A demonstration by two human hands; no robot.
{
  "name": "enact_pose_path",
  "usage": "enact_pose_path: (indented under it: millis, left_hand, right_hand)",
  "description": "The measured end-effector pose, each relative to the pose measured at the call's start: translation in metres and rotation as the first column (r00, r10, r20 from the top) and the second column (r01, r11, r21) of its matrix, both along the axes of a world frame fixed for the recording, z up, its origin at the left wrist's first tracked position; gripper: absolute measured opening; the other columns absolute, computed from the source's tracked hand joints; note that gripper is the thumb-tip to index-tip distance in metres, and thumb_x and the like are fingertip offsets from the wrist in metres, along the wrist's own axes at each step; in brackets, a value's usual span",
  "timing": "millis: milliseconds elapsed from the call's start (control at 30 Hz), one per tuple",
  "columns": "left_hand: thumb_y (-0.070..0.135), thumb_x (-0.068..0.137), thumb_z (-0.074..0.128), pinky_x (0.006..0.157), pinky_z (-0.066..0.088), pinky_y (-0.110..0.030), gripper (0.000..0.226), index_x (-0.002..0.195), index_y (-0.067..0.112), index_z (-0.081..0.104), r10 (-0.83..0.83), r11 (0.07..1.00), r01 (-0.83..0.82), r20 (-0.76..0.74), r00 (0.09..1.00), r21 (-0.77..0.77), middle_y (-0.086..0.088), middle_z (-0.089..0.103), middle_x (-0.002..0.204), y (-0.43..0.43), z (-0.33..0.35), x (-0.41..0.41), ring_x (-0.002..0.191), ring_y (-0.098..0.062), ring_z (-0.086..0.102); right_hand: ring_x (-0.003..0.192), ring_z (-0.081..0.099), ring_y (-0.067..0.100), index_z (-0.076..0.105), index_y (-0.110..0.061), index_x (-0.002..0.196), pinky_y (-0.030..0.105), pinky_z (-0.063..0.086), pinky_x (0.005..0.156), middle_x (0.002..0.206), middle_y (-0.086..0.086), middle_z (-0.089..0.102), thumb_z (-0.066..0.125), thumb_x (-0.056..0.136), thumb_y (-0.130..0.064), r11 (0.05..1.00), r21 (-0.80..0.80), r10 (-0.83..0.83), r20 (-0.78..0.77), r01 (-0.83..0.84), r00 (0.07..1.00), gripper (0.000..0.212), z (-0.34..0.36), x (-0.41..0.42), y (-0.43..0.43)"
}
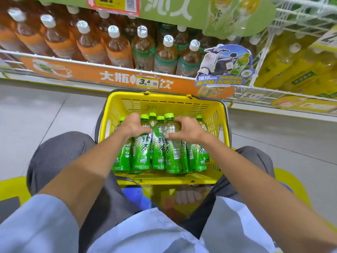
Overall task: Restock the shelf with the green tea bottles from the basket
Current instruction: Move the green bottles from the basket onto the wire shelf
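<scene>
A yellow plastic basket sits on the floor between my knees, holding several green tea bottles with green caps and green labels. My left hand grips the shoulder of one bottle left of centre. My right hand wraps around the neck of another bottle, which stands a little higher than its neighbours. More bottles stand at the basket's right side. The shelf lies just beyond the basket, low and close.
Large brown tea bottles with white caps fill the shelf behind an orange front strip with a 3.6 price tag. A white wire rack of yellow-green bottles stands at the right. Grey tiled floor surrounds the basket.
</scene>
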State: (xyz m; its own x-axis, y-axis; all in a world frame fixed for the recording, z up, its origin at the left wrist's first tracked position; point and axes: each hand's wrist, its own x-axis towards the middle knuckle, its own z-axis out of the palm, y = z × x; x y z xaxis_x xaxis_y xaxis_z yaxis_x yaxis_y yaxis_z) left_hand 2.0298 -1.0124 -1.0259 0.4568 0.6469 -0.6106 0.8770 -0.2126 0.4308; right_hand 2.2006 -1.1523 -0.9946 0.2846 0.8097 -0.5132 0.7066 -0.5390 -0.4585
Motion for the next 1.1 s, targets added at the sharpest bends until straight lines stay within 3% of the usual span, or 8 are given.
enact_pose_path:
  millis: [100,133,333,500,700,833,1000,1100]
  left_hand:
    - [0.041,0.072,0.088,0.062,0.020,-0.035,0.050,0.073,0.013,0.047,0.010,0.994,-0.008,0.014,1.000,-0.112,-0.001,0.042,0.073,0.002,0.005,-0.007,0.072,-0.021,0.045]
    - [0.041,0.071,0.089,0.091,0.043,-0.031,0.048,0.080,0.010,0.054,0.002,0.987,0.003,0.030,1.000,-0.160,-0.001,0.047,0.080,0.002,0.006,-0.010,0.078,-0.021,0.050]
    - [0.035,0.067,0.093,0.108,0.039,-0.039,0.099,0.145,-0.002,0.046,0.139,0.949,-0.067,0.218,0.966,-0.309,-0.015,0.045,0.153,-0.003,0.014,-0.029,0.139,-0.029,0.045]
    - [0.040,0.044,0.098,0.106,0.042,-0.034,0.115,0.142,0.000,0.052,0.164,0.936,-0.034,0.348,0.923,-0.351,-0.015,0.047,0.152,-0.010,0.034,-0.034,0.140,-0.028,0.045]
    - [0.018,0.066,0.095,0.106,0.043,-0.032,0.085,0.140,0.004,0.056,0.150,0.957,-0.020,0.434,0.888,-0.291,-0.007,0.053,0.146,-0.006,0.077,-0.021,0.130,-0.023,0.054]
    - [0.013,0.072,0.091,0.099,0.048,-0.018,0.031,0.096,0.030,0.081,0.116,0.955,0.048,0.516,0.849,-0.293,0.027,0.071,0.102,0.000,0.131,-0.009,0.093,0.010,0.064]
    - [0.018,0.065,0.096,0.098,0.053,-0.030,0.055,0.116,0.012,0.073,0.067,0.981,0.067,0.636,0.769,-0.185,0.006,0.074,0.115,0.014,0.193,0.003,0.108,-0.009,0.070]
    - [0.023,0.062,0.097,0.095,0.052,-0.027,0.061,0.116,0.013,0.072,0.046,0.989,0.063,0.683,0.729,-0.134,0.008,0.071,0.118,0.023,0.240,0.012,0.107,-0.004,0.068]
  right_hand:
    - [0.129,0.053,0.028,0.048,-0.007,0.146,0.036,0.047,0.100,0.140,0.011,0.057,0.085,0.073,-0.054,0.998,-0.013,-0.064,-0.062,0.064,0.996,0.095,-0.001,-0.001,-0.001]
    - [0.129,0.053,0.027,0.048,-0.007,0.145,0.034,0.048,0.098,0.140,0.009,0.057,0.086,0.072,-0.052,0.997,-0.020,-0.080,-0.086,0.078,0.993,0.093,-0.001,-0.002,-0.002]
    - [0.128,0.054,0.025,0.049,-0.007,0.142,0.032,0.046,0.093,0.141,0.008,0.056,0.087,0.073,-0.049,0.993,-0.005,-0.116,-0.160,0.117,0.980,0.090,-0.002,-0.008,-0.013]
    - [0.123,0.055,0.022,0.052,-0.012,0.138,0.032,0.049,0.093,0.134,0.004,0.059,0.089,0.068,-0.049,0.978,0.064,-0.181,-0.196,0.197,0.964,0.088,0.005,-0.005,-0.022]
    - [0.115,0.058,0.021,0.052,-0.011,0.142,0.029,0.049,0.087,0.129,0.003,0.062,0.092,0.068,-0.039,0.956,0.225,-0.146,-0.198,0.191,0.969,0.089,0.039,0.001,-0.022]
    - [0.103,0.060,0.012,0.058,-0.015,0.137,0.019,0.049,0.079,0.116,-0.008,0.063,0.094,0.064,-0.040,0.905,0.354,-0.149,-0.251,0.234,0.957,0.086,0.075,0.012,-0.016]
    - [0.082,0.060,-0.006,0.064,-0.039,0.109,0.014,0.049,0.079,0.093,-0.023,0.065,0.095,0.067,-0.026,0.846,0.460,-0.130,-0.314,0.270,0.940,0.053,0.134,0.038,-0.007]
    - [0.105,0.064,0.000,0.063,-0.035,0.125,0.024,0.051,0.099,0.116,-0.014,0.068,0.093,0.066,-0.038,0.807,0.540,-0.085,-0.297,0.241,0.951,0.066,0.181,0.052,0.001]
